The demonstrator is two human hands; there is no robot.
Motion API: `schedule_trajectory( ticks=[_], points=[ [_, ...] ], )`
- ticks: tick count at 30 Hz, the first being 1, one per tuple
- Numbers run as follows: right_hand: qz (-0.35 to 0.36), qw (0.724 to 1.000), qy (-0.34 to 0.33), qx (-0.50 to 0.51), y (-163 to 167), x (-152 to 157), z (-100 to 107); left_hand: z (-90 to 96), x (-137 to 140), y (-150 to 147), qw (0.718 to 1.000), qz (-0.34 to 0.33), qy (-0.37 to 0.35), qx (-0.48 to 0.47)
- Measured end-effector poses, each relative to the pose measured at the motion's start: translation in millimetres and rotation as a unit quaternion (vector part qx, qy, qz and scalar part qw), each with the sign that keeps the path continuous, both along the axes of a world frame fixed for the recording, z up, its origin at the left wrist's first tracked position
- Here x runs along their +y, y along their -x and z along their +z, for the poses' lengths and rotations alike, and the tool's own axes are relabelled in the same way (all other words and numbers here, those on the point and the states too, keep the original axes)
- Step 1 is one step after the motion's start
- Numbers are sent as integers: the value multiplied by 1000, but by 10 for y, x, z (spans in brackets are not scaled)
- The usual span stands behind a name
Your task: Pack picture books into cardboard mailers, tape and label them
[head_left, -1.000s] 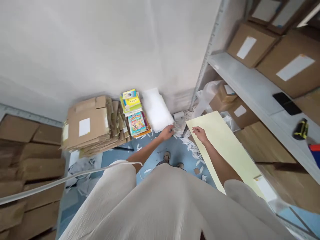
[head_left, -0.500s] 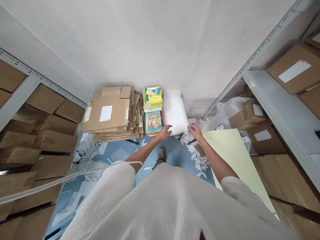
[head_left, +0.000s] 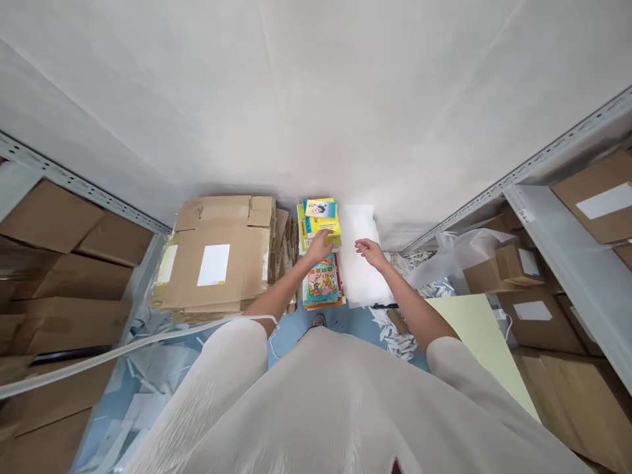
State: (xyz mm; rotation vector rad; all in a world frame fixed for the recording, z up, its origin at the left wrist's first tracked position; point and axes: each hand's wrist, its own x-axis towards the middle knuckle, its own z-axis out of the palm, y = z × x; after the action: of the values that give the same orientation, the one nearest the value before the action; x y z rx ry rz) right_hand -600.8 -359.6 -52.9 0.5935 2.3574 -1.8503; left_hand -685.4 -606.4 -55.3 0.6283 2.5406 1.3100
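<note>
My left hand (head_left: 320,247) reaches over the near edge of a pile of yellow and green books (head_left: 330,227), fingers apart with nothing visibly held; whether it touches them I cannot tell. A small blue and white book (head_left: 320,209) lies on top of that pile. Just below my wrist is a second pile, topped by a colourful picture book (head_left: 322,284). To the right, my right hand (head_left: 371,253) hovers over a stack of white sheets (head_left: 365,283), its fingers loosely bent and holding nothing.
Flattened cardboard boxes (head_left: 217,227) are stacked left of the books. Shelves with cartons (head_left: 64,270) line the left, and more cartons (head_left: 538,316) the right. A pale yellow board (head_left: 474,329) leans at right. Paper scraps (head_left: 397,339) litter the blue floor.
Both hands have moved forward: my left from the front of the white stack to the yellow books, my right from the stack's corner to above it. The camera view has tilted up.
</note>
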Motion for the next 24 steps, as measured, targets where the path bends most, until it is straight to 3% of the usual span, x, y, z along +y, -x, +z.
schedule_trajectory(
  ticks=[5,9,16,24],
  points=[
    [5,1000,8,-19,678,-219,-87,-36,-116,673,999,16,39,18],
    [-7,1000,14,-19,1042,-317,-203,-158,-133,941,996,22,87,-2],
    [-79,996,9,-32,1296,-371,-399,-322,-31,779,993,-47,111,-5],
    [-155,987,5,-47,1274,-165,-440,-166,122,607,989,-101,112,6]
  ],
)
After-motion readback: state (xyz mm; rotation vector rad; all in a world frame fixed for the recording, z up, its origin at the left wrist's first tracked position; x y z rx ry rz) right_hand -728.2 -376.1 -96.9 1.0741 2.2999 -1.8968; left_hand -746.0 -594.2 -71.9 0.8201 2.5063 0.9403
